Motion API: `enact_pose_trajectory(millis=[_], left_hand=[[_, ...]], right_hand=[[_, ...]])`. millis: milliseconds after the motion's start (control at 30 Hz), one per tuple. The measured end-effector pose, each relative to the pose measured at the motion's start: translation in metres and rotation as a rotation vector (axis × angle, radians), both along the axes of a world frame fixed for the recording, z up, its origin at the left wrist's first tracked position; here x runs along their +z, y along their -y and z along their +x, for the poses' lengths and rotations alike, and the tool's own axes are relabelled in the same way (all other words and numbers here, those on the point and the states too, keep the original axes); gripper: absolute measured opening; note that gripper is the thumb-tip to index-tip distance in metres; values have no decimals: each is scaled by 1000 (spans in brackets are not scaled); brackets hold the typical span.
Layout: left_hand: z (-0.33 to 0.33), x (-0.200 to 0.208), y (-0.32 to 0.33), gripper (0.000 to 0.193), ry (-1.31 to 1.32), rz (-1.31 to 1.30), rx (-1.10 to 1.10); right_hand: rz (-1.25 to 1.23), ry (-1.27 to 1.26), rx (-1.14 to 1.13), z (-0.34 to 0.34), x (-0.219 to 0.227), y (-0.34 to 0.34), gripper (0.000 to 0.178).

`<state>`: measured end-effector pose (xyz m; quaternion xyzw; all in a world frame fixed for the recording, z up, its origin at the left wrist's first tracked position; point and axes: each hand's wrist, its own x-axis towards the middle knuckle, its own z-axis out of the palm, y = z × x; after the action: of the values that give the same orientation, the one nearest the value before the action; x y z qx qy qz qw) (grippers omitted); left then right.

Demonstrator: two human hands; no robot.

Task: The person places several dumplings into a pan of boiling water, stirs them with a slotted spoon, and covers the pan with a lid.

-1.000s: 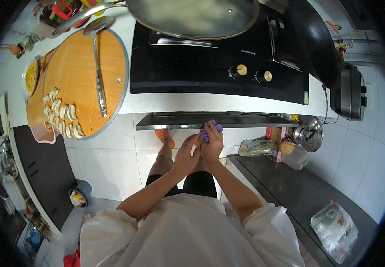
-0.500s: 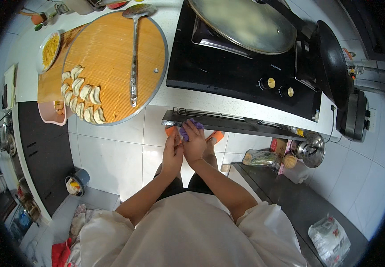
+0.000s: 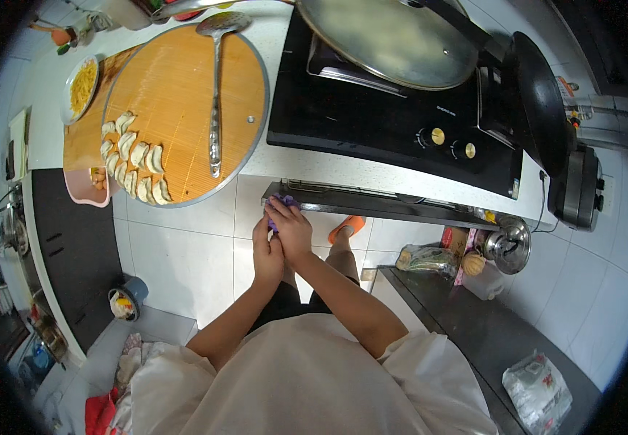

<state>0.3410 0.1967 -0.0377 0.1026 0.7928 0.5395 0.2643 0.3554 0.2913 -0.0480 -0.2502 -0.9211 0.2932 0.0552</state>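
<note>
A crumpled purple cloth (image 3: 285, 199) lies against the left end of the dark drawer front (image 3: 343, 199) below the counter. My right hand (image 3: 291, 232) is closed over the cloth and presses it there, knuckles up. Just left of it, my left hand (image 3: 267, 254) touches the right hand, its fingers pointing up along the cloth's lower part. A bit of purple shows between the two hands. The fingertips of both are partly hidden. The drawer stands pulled out a little, with a wire rack showing inside.
A round board (image 3: 176, 94) with several dumplings (image 3: 140, 154) and a metal spatula (image 3: 216, 109) overhangs the counter edge. To its right are a black hob (image 3: 372, 116), a glass-lidded pan (image 3: 394, 47) and a black wok (image 3: 539, 101). A small bin (image 3: 134, 290) stands left.
Both hands and the purple cloth have slid left along the drawer front to its end. One orange slipper is now hidden behind the hands. The view has shifted slightly.
</note>
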Motion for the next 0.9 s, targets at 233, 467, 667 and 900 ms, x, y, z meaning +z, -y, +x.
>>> enact_pose_trajectory(millis=[233, 467, 667, 900], left_hand=[[49, 0, -49, 55, 37, -94, -272], [92, 22, -112, 54, 32, -84, -454], [140, 13, -161, 53, 57, -43, -521], [202, 7, -230, 56, 64, -134, -653]], right_hand=[[82, 44, -125, 72, 2, -52, 40], [94, 27, -211, 134, 8, -108, 39], [79, -16, -270, 186, 16, -161, 42], [73, -40, -354, 259, 10, -228, 39]])
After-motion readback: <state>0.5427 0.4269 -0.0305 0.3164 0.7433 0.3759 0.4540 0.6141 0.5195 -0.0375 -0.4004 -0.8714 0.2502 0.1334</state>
